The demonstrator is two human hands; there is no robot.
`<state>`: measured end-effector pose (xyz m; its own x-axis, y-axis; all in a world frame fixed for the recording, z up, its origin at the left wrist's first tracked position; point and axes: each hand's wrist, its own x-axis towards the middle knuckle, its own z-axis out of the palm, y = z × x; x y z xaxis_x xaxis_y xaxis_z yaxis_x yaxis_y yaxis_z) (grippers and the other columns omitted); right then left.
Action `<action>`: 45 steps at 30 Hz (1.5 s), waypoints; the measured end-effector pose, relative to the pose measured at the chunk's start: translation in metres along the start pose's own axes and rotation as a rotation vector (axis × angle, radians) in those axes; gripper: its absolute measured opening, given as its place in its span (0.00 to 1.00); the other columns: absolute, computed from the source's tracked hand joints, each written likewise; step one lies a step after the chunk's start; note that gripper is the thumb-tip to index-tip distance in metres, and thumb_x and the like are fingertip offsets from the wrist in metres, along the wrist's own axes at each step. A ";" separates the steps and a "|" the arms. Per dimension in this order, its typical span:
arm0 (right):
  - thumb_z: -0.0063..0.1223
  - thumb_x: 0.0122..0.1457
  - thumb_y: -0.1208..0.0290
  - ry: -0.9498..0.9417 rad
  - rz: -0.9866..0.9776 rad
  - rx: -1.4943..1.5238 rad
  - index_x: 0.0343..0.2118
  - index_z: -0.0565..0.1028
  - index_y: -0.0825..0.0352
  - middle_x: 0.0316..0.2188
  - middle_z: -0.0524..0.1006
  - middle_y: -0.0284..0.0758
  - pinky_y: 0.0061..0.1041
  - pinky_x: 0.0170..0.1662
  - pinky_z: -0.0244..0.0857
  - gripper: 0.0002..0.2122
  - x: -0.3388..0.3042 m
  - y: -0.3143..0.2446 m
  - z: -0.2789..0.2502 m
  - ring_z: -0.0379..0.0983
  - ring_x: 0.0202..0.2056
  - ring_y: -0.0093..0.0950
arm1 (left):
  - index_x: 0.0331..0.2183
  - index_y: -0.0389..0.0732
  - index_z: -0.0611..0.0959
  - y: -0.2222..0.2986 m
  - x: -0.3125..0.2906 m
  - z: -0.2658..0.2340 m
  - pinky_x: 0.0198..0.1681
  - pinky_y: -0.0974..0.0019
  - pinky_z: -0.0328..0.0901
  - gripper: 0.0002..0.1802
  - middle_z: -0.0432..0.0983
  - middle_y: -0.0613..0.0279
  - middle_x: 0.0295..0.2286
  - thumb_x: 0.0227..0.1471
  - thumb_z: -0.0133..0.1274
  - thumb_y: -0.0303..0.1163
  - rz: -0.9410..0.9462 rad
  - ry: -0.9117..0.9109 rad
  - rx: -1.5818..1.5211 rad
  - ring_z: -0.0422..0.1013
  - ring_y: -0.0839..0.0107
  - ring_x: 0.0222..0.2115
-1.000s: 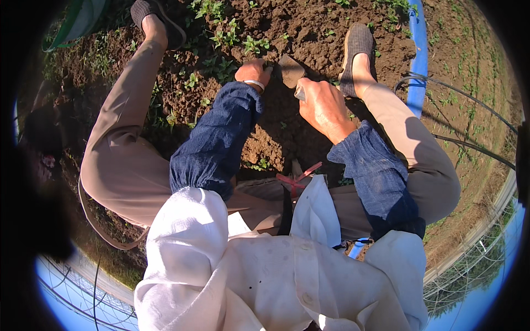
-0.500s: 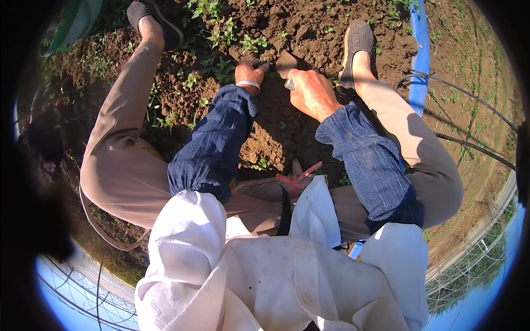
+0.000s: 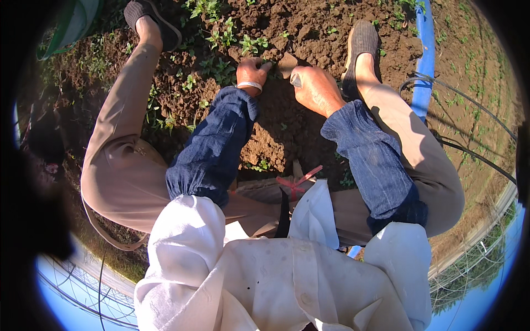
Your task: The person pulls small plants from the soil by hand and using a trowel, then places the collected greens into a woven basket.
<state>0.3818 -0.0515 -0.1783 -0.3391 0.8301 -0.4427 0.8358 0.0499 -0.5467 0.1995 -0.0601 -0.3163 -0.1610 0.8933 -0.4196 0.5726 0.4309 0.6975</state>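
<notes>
My right hand [image 3: 317, 89] is closed around a small trowel, its flat, soil-coloured blade [image 3: 287, 64] lying at the ground between my two hands. Most of its handle is hidden by the fist; a grey bit shows by the thumb. Just left of the blade, my left hand [image 3: 252, 72] is low against the soil with its fingers curled under and the thumb pointing toward the blade. What those fingers hold, if anything, is hidden. A white band circles the left wrist. Small green weeds [image 3: 221, 70] grow right beside the left hand, in crumbly brown soil [image 3: 265, 146].
My shoes [image 3: 361, 52] stand wide on either side of the hands. Past the right foot runs a blue hose [image 3: 424, 60] with a thin black tube [image 3: 464, 91] across it. A green container [image 3: 74, 25] is at the far left. A low seat with a pink tie [image 3: 298, 181] is beneath me.
My right hand has shifted slightly right, with the trowel blade still beside the left hand. The left hand stays almost where it was, its thumb a little nearer the blade.
</notes>
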 end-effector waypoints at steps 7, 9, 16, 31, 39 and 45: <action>0.52 0.49 0.74 0.086 -0.030 0.239 0.32 0.78 0.62 0.26 0.77 0.45 0.39 0.34 0.68 0.07 -0.007 0.044 0.016 0.75 0.31 0.46 | 0.34 0.29 0.83 0.005 0.006 0.008 0.35 0.64 0.69 0.22 0.81 0.48 0.27 0.42 0.63 0.39 -0.035 0.078 -0.033 0.77 0.62 0.28; 0.53 0.48 0.73 0.111 0.002 0.264 0.31 0.79 0.61 0.27 0.77 0.45 0.40 0.35 0.68 0.07 -0.006 0.028 0.004 0.75 0.32 0.46 | 0.34 0.28 0.83 0.002 0.008 0.007 0.35 0.64 0.69 0.22 0.81 0.48 0.28 0.42 0.63 0.39 -0.062 0.038 -0.031 0.77 0.62 0.29; 0.53 0.45 0.76 -0.048 0.019 -0.097 0.27 0.79 0.70 0.27 0.78 0.47 0.38 0.38 0.72 0.07 0.008 -0.017 -0.012 0.77 0.33 0.44 | 0.34 0.32 0.84 0.006 0.013 0.002 0.37 0.62 0.70 0.23 0.80 0.46 0.29 0.41 0.62 0.41 0.011 0.050 0.035 0.77 0.58 0.31; 0.54 0.50 0.74 0.126 -0.005 0.384 0.30 0.75 0.62 0.25 0.76 0.43 0.36 0.33 0.67 0.04 -0.010 0.056 0.038 0.75 0.30 0.43 | 0.38 0.29 0.82 0.008 0.012 -0.004 0.34 0.65 0.70 0.23 0.80 0.48 0.30 0.43 0.64 0.36 -0.074 0.031 -0.172 0.77 0.62 0.30; 0.49 0.54 0.72 0.044 0.003 0.101 0.31 0.79 0.61 0.28 0.78 0.42 0.32 0.36 0.69 0.06 0.000 0.020 -0.016 0.76 0.31 0.39 | 0.30 0.41 0.80 0.064 0.000 -0.064 0.20 0.71 0.60 0.06 0.74 0.66 0.22 0.53 0.57 0.32 -0.368 -0.319 -1.142 0.67 0.74 0.19; 0.50 0.48 0.76 0.032 0.124 -0.028 0.28 0.79 0.65 0.29 0.78 0.47 0.40 0.38 0.67 0.06 -0.018 -0.018 -0.054 0.75 0.34 0.47 | 0.26 0.35 0.81 0.036 -0.016 -0.067 0.18 0.70 0.61 0.09 0.72 0.65 0.17 0.45 0.60 0.31 -0.278 -0.273 -0.545 0.66 0.76 0.15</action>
<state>0.3959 -0.0375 -0.1218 -0.2189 0.8482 -0.4824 0.8823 -0.0391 -0.4691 0.1684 -0.0507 -0.2453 0.0066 0.7059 -0.7082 0.0401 0.7075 0.7056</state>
